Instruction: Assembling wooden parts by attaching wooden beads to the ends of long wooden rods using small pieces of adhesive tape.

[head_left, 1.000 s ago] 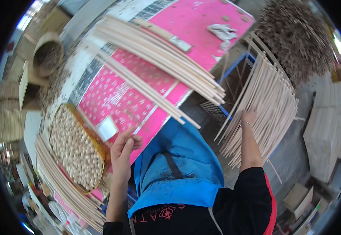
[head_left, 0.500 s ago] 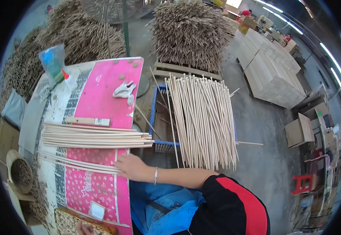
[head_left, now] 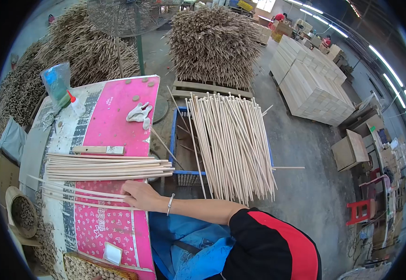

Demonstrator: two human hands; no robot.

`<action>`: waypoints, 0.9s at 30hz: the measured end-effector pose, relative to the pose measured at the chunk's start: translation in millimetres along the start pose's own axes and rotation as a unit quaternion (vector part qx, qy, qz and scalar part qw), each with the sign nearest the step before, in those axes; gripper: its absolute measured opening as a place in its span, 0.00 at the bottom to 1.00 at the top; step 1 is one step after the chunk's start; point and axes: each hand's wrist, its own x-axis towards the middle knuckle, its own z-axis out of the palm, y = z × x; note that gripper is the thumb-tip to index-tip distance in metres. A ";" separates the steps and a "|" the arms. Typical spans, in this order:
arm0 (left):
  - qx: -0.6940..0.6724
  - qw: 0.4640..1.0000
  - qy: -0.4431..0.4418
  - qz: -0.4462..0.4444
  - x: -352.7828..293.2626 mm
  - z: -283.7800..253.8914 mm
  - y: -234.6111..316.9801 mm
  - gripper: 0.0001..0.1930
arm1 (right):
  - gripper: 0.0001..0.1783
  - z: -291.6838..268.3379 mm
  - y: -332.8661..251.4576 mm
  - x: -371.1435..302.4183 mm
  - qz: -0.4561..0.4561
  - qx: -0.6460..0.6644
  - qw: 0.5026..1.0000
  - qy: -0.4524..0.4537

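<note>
My right hand (head_left: 140, 196), at the right edge of the pink-covered table (head_left: 114, 121), is closed on the near ends of a few thin wooden sticks (head_left: 81, 190). Their far ends fan out to the left, one lifted above the rest. Just beyond lies a row of several pale wooden sticks (head_left: 105, 169), ends toward me on the right. Of my left hand (head_left: 96, 277) only a sliver shows at the lower edge, by a tray of small round wooden pieces (head_left: 79, 267); its fingers are hidden.
A blue crate (head_left: 184, 175) to the right bears a big bundle of knobbed sticks (head_left: 228, 144). On the table lie a white glove (head_left: 139, 113), a wooden block (head_left: 98, 150), a red-tipped bottle (head_left: 76, 105) and a small white square dish (head_left: 113, 253). A bucket (head_left: 11, 207) stands at left.
The sticks in my right hand have spread apart, and one has risen at its far end. My left hand has sunk mostly out of view. The whole view has shifted slightly.
</note>
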 end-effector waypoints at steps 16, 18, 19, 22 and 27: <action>-0.734 0.660 0.053 -0.148 -26.6 -11.1 103.3 0.11 | 0.06 37.0 -77.3 23.2 -0.070 0.240 0.954 -0.165; -0.764 0.624 0.048 -0.155 -31.4 -12.9 109.6 0.12 | 0.06 36.3 -78.1 19.5 -0.072 0.212 0.958 -0.179; -0.778 0.603 0.041 -0.172 -33.8 -12.1 110.5 0.12 | 0.06 33.7 -79.4 19.0 -0.105 0.157 0.969 -0.160; -0.819 0.542 0.028 -0.189 -42.2 -7.7 105.5 0.13 | 0.06 28.8 -87.1 24.6 -0.096 0.100 0.973 -0.185; -0.856 0.485 0.046 -0.173 -50.4 1.0 98.0 0.12 | 0.06 57.4 -117.4 25.7 -0.082 0.221 0.938 -0.254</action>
